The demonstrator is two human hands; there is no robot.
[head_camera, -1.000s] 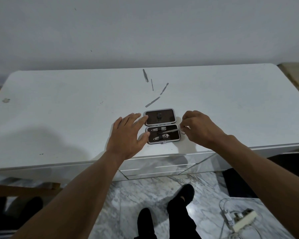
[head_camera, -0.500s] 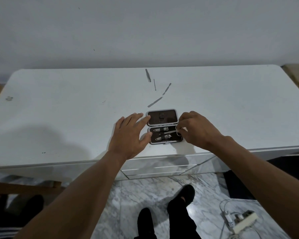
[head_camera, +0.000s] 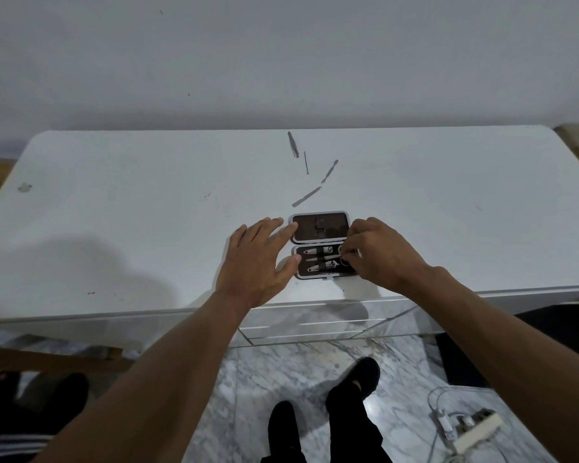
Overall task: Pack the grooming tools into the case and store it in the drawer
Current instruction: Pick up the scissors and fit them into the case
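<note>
**Figure: Seating a tool in the open grooming case**

The case (head_camera: 320,228) lies open and flat near the front edge of the tabletop (head_camera: 114,212), with the lid half farther away and the tray half nearer. Nail clippers (head_camera: 316,251) sit under the tray's strap. The left hand (head_camera: 258,259) braces the case's left side. Its grip is released, the fingers straight and spread, with index fingertip and thumb touching the rim. The right hand (head_camera: 381,253) has its grip pinched on a ring-handled tool (head_camera: 343,251), probably scissors, at the tray's right end.

Beyond the case and apart from it lie tweezers (head_camera: 293,144), a thin pick (head_camera: 306,162) and two flat files (head_camera: 306,196).

These tools appear thin, stiff, light and likely slippery. Each is best pinched across its width at mid-length. The small rigid case would probably skate on the smooth top unless steadied. Once shut, it is best taken by its long edges.

Nothing lies between case and loose tools. The drawers (head_camera: 315,324) sit directly below, fronted by the person's legs. A power strip (head_camera: 475,429) with cable lies on the floor to the right.
</note>
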